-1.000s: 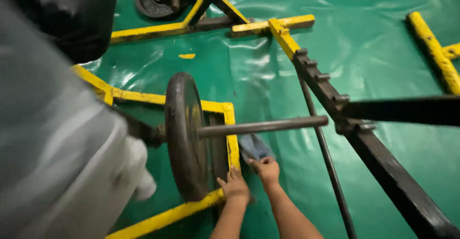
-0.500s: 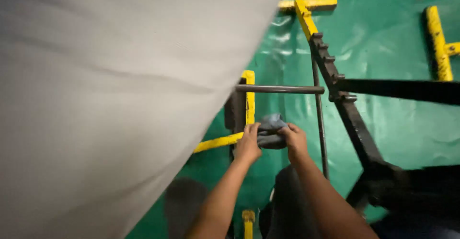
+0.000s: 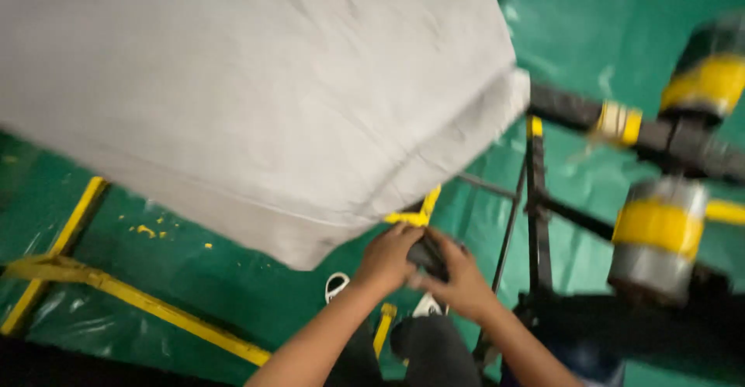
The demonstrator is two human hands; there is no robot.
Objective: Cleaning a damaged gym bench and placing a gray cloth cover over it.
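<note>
Clasping a dark cloth point(image 3: 429, 253) between them, the left hand point(image 3: 386, 260) and right hand point(image 3: 459, 277) meet at lower centre of the frame, fingers closed over the bundle from both sides, likely so it stays bunched rather than hanging loose. Only a small dark patch of it shows between the palms. Just above the hands lies a yellow bar point(image 3: 417, 210) of a floor frame. A large grey cloth surface point(image 3: 256, 92) fills the upper left and hides what is behind it. Black and yellow gym equipment point(image 3: 660, 224), blurred, stands at the right on the green floor point(image 3: 233, 286).
</note>
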